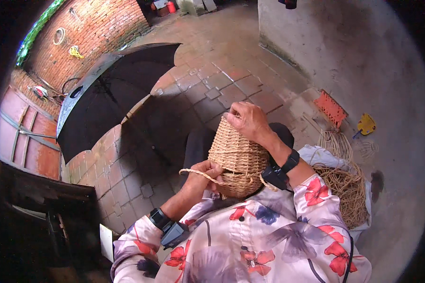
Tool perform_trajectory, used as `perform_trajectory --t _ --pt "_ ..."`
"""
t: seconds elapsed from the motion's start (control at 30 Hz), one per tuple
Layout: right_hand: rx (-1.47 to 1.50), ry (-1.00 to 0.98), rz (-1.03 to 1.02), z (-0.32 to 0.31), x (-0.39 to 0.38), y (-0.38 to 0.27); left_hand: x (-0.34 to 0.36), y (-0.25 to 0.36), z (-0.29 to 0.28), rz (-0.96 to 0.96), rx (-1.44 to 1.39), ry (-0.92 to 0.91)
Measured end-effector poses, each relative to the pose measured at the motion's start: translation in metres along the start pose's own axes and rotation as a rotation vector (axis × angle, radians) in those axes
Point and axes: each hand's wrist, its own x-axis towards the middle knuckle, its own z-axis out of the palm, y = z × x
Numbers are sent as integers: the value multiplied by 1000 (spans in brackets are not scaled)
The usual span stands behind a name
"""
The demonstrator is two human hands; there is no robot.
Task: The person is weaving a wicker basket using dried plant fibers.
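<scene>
A tan woven basket, tapering toward its far end, lies on my lap between my knees. A dark slit crosses its weave near the end closest to me. My left hand pinches a twisted straw cord beside that slit, and the cord's free end sticks out to the left. Bent over the narrow far end, my right hand grips the basket there; some of its fingertips are hidden. Another short cord end pokes out on the basket's right side, close to my right wrist.
A white sack heaped with loose straw cord stands at my right, by a grey wall. Beyond it are an orange perforated crate and a yellow object. An open black umbrella rests on the brick floor at left.
</scene>
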Motion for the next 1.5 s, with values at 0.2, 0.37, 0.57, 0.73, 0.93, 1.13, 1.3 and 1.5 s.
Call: perform_trajectory --t 0.2,0.37,0.57,0.73,0.93,1.13,1.3,1.5 --pt "33 -1 14 9 0 8 -10 1 -20 607 785 318" --pt "0 -19 -24 11 2 13 3 -20 -99 736 1125 962" --pt "-15 1 -42 18 4 14 -5 -24 -108 675 1249 851" --pt "-5 -31 -20 18 5 14 -4 -4 -44 901 956 357" --pt "-13 -78 2 15 5 13 -7 -1 -41 817 1005 196" --pt "-33 -40 -12 13 3 13 -7 -8 -32 968 1236 345" --pt "-28 -41 -16 15 4 13 -7 -12 -36 1043 1189 324" --pt "-76 -17 -1 15 1 13 4 -12 -26 953 1192 513"
